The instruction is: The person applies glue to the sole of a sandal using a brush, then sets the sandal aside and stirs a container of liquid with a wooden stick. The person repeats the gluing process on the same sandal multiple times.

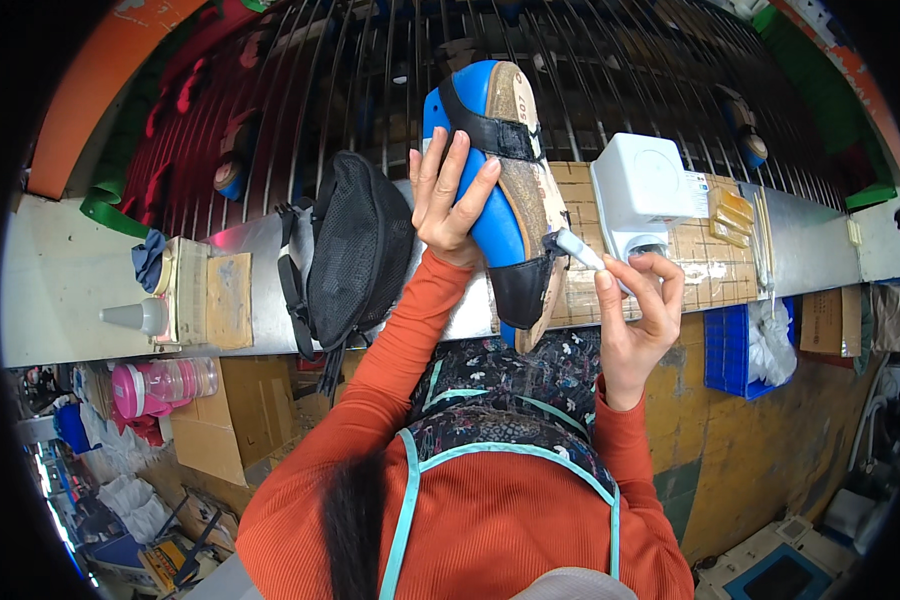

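Over the surface (65, 275), your left grip (450, 212) held the blue-lasted sandal (494, 222), long axis running away from you; your right grip (638, 318), just rightward, pinched a brush (578, 250) at its sole edge (547, 190).

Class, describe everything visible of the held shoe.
The shoe has a blue last, two black leather-like straps and a speckled brown, cork-like sole. It is tilted over the bench, sole turned rightward, one end toward the person. The left hand spreads over its blue side; a brush in the right hand is at the sole's edge.
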